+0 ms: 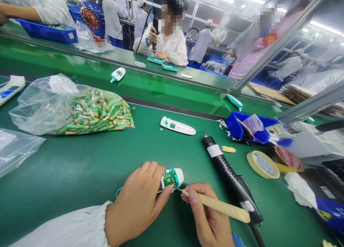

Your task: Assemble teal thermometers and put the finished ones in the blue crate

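Note:
My left hand point(139, 200) is closed around a small white and teal device point(173, 178) whose open end shows a green circuit board. My right hand point(206, 214) pinches a thin wooden stick point(217, 206), its tip touching the edge of the board. Both hands rest low on the green bench point(80, 168). A black electric screwdriver point(228, 175) lies just right of my hands, tip pointing away from me.
A clear bag of green batteries point(91, 112) lies at left. A finished white device point(177, 126) lies ahead, and a blue bin point(242, 127), a tape roll holding screws point(263, 164) and a yellow piece point(228, 149) sit at right. A co-worker point(169, 39) works across the belt.

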Demonstrator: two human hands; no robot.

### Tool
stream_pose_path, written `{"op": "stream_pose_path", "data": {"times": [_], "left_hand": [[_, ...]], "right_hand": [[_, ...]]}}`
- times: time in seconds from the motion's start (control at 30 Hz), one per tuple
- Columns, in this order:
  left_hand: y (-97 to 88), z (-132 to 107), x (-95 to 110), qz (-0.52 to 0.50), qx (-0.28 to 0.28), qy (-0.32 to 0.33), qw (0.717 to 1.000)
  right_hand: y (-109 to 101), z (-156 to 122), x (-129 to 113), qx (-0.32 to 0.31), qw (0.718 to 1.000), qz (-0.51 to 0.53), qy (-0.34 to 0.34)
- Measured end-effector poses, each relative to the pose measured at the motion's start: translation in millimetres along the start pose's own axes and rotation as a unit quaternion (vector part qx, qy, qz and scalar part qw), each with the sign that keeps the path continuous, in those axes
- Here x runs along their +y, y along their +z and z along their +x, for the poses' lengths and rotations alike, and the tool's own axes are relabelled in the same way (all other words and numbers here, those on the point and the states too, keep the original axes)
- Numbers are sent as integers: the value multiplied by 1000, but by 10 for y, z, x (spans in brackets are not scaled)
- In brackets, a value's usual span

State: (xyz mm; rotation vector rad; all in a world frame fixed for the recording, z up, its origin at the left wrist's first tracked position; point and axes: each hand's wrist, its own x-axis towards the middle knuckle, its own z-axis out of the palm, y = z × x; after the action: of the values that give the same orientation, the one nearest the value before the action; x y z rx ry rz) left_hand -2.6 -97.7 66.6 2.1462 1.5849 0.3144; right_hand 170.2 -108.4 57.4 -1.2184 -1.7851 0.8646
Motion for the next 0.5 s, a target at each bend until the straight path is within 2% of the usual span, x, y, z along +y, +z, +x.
{"op": "stream_pose_path", "data": {"times": [0.27, 0.5], "left_hand": [[18, 3, -23, 1, 14, 9, 1000], [-18, -4, 4, 1, 3, 2, 1000]], "right_hand": [[-38, 38, -9, -34, 999, -24, -8], [-65, 74, -19, -60, 997, -36, -19]]}}
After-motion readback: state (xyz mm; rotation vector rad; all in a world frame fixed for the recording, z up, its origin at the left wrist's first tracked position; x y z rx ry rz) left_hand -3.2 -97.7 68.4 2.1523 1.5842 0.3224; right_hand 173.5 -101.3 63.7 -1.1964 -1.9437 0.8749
